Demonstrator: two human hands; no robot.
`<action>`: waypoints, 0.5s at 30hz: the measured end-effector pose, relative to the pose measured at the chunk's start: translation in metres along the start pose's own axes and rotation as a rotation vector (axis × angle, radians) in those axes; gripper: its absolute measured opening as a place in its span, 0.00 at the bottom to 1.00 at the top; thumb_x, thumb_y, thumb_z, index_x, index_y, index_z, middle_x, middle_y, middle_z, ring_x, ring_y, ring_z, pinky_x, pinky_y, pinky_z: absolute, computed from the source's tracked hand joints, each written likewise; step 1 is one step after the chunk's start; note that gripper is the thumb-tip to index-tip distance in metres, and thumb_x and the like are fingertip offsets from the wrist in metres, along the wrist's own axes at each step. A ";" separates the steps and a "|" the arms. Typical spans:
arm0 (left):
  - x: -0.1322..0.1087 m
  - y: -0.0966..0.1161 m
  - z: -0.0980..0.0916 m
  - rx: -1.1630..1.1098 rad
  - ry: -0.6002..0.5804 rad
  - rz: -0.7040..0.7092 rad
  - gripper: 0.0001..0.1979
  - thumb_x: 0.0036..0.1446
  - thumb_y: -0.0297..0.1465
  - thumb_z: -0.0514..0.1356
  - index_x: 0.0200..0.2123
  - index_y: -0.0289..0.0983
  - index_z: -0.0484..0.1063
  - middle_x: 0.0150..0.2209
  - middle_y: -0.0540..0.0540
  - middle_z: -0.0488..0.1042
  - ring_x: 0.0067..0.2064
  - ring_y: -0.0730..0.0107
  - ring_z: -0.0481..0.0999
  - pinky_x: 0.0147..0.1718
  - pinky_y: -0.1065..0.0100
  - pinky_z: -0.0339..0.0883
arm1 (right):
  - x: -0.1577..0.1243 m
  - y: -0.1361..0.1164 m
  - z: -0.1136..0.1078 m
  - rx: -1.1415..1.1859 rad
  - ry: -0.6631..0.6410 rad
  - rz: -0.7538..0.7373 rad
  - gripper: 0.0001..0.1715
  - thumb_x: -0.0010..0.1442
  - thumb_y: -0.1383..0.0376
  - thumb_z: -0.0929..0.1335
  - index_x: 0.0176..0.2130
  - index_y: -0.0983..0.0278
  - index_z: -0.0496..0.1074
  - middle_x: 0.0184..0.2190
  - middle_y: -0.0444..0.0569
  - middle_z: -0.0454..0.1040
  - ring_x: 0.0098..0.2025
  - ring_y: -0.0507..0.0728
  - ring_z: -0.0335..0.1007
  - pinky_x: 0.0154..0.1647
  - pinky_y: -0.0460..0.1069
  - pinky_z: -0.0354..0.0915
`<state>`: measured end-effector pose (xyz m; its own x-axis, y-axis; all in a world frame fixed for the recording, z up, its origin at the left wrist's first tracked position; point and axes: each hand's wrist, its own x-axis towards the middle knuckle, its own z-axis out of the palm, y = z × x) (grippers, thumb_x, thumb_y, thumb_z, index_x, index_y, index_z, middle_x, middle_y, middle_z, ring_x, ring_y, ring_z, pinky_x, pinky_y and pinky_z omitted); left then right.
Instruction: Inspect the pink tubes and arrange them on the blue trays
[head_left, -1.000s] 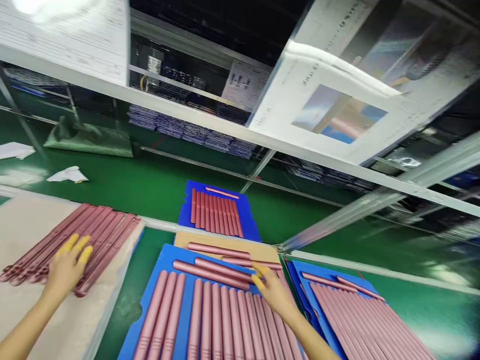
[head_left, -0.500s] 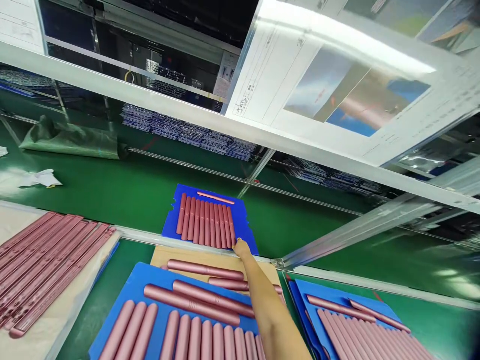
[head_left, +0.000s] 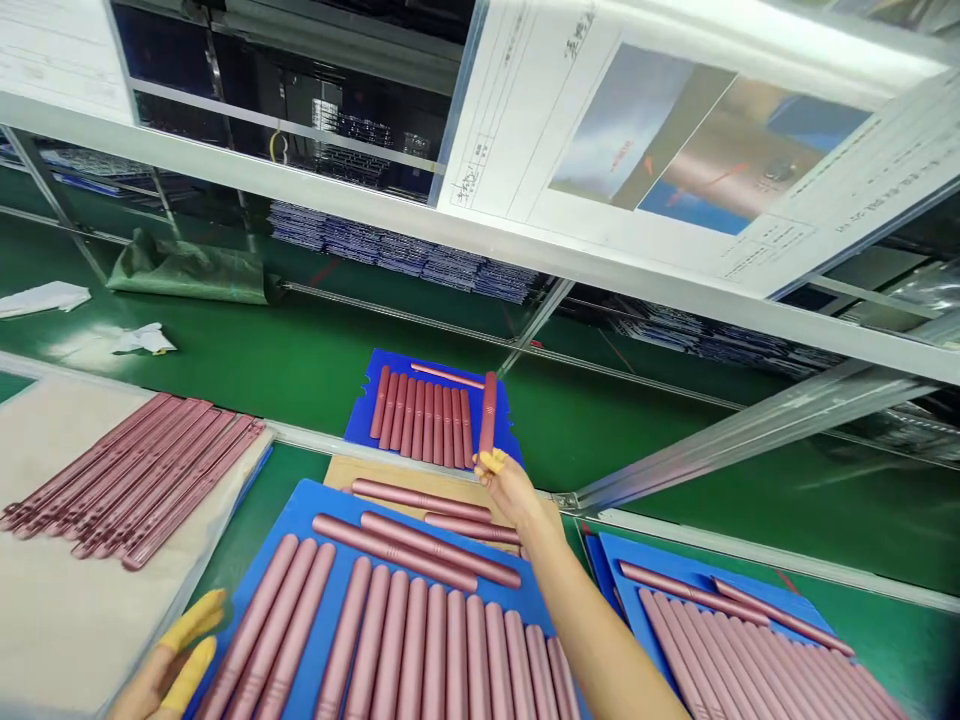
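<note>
My right hand (head_left: 507, 487) reaches forward and pinches the near end of a pink metal tube (head_left: 488, 412), holding it over the right edge of a far blue tray (head_left: 361, 420) that carries a row of like tubes. My left hand (head_left: 174, 662) shows at the bottom left with yellow finger cots, fingers apart and holding nothing, beside the near blue tray (head_left: 315, 502) full of pink tubes. Two loose tubes (head_left: 411, 550) lie crosswise on that row.
A stack of pink flat strips (head_left: 127, 478) lies on a beige sheet at left. Another blue tray (head_left: 637, 555) of tubes stands at right. A brown board (head_left: 352, 468) with tubes lies behind the near tray. A green conveyor belt (head_left: 247, 365) runs across; instruction sheets (head_left: 675, 140) hang overhead.
My right hand has lifted one pink tube at the right side of the far tray. My left hand has come back into view at the bottom left.
</note>
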<state>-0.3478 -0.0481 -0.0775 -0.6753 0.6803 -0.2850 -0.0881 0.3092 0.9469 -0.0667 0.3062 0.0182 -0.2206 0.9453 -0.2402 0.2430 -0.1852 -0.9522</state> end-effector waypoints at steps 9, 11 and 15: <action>-0.078 0.125 0.077 -0.372 -0.544 -0.016 0.31 0.43 0.41 0.67 0.52 0.41 0.68 0.49 0.39 0.72 0.49 0.57 0.72 0.50 0.59 0.65 | -0.263 0.046 0.103 0.463 -0.608 0.081 0.33 0.36 0.49 0.76 0.35 0.61 0.63 0.25 0.39 0.65 0.22 0.47 0.62 0.23 0.44 0.59; -0.093 0.132 0.074 -0.417 -0.576 -0.020 0.31 0.41 0.40 0.68 0.51 0.41 0.69 0.48 0.40 0.73 0.49 0.56 0.71 0.50 0.59 0.64 | -0.284 0.056 0.109 0.394 -0.649 0.064 0.33 0.30 0.50 0.78 0.32 0.62 0.65 0.25 0.38 0.63 0.23 0.46 0.60 0.26 0.45 0.59; -0.116 0.118 0.054 -0.462 -0.617 -0.060 0.30 0.37 0.42 0.69 0.47 0.41 0.72 0.43 0.40 0.75 0.44 0.57 0.74 0.46 0.58 0.66 | -0.296 0.035 0.093 0.140 -0.526 -0.195 0.24 0.43 0.49 0.74 0.33 0.63 0.70 0.28 0.44 0.67 0.28 0.49 0.63 0.32 0.48 0.62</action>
<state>-0.2403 -0.0545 0.0594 -0.1416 0.9602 -0.2409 -0.4995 0.1408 0.8548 -0.0803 -0.0051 0.0388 -0.6977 0.7113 -0.0851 0.0311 -0.0885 -0.9956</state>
